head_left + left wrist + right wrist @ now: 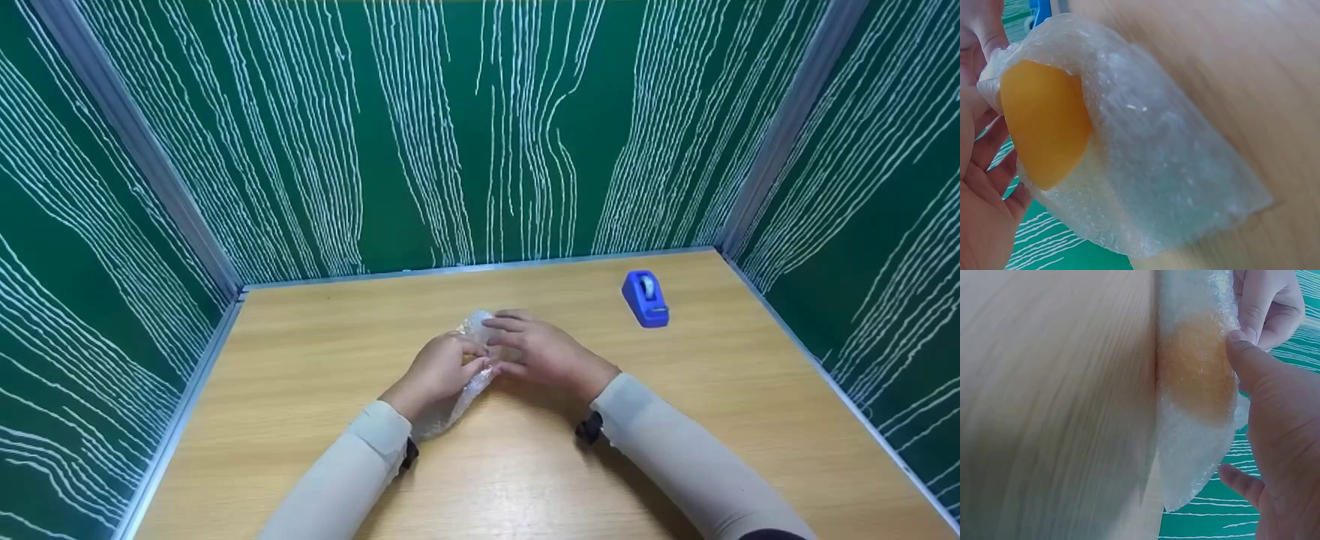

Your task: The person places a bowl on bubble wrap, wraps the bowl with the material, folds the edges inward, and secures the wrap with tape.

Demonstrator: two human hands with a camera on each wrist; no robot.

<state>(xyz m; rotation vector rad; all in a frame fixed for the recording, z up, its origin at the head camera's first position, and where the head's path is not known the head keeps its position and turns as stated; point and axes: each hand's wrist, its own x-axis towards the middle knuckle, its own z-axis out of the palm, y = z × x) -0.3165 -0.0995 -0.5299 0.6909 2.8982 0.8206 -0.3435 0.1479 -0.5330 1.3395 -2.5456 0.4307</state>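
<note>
A sheet of clear bubble wrap [472,386] stands folded on the table around a smooth, rounded orange-yellow thing [1047,124], whose kind I cannot tell. That thing lies bare at the wrap's opening in the left wrist view and shows through the plastic in the right wrist view. My left hand [444,366] pinches the wrap's upper edge between thumb and fingertips. Opposite it, my right hand [544,351] holds the same edge, its thumb [1252,354] close against the left fingertips and its other fingers spread along the far side.
A blue tape dispenser [645,300] with a roll in it stands at the back right of the wooden table [300,360]. Green panels [420,135] with wavy white lines rise along the back and both sides, joined by grey metal posts. Each wrist carries a small black device.
</note>
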